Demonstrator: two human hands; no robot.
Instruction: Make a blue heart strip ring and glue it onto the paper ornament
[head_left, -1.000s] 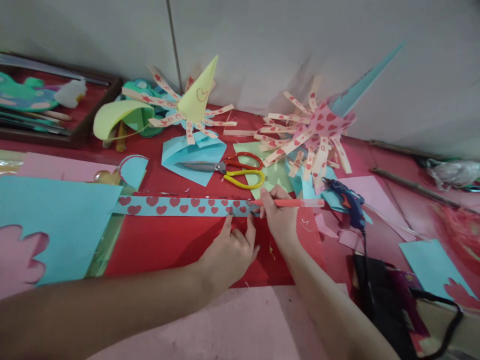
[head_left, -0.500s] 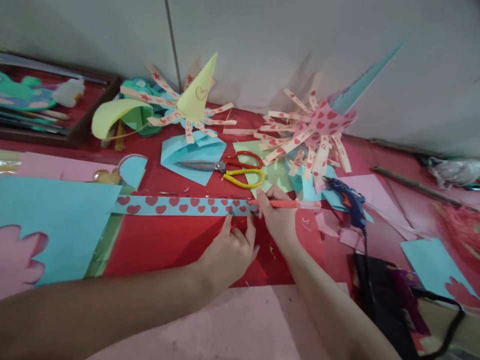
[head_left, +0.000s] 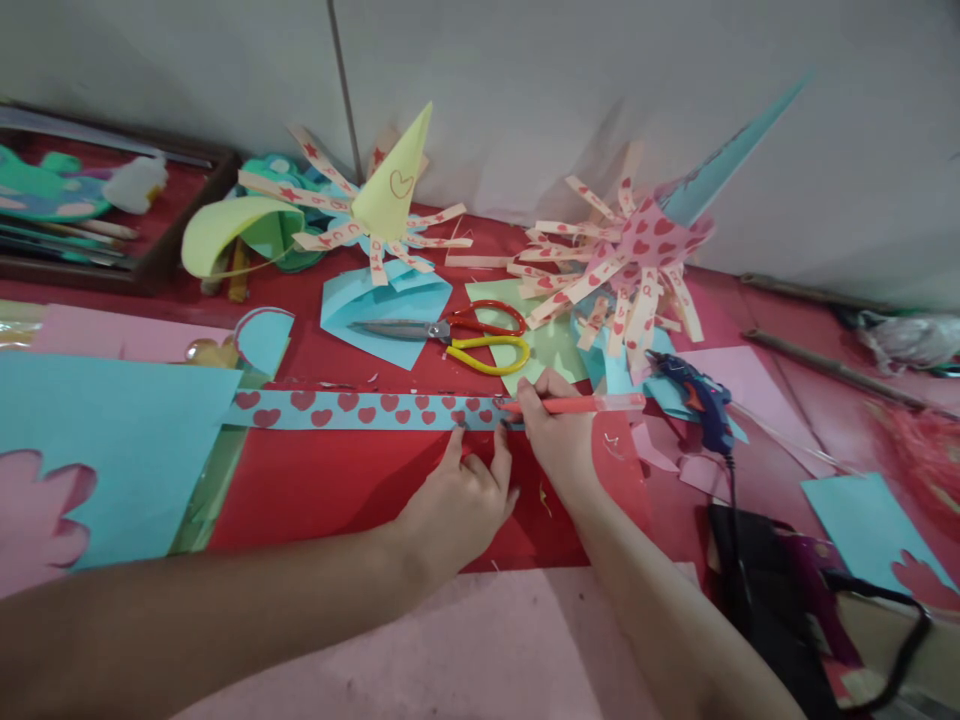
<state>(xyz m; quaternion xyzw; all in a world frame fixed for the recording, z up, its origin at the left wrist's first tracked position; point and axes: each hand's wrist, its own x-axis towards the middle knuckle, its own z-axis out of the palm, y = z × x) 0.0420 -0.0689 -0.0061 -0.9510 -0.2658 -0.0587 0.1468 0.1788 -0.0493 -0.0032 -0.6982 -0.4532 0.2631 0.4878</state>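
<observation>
Strip (head_left: 337, 409), along red sheet's (head_left: 322, 490) far edge; likely light, easily creased, best held by its edges. Left hand (head_left: 461, 505): fingers parted, pressing it. Right hand (head_left: 559, 435): closed around pen (head_left: 581, 404).

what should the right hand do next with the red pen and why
Probably fill in the small mark at the tip of the red pen with short strokes: the right hand holds the tip at the blue strip, that mark looks unfinished, while the hearts to its left are solid red, and the left hand touches the strip, seemingly steadying it.
</observation>
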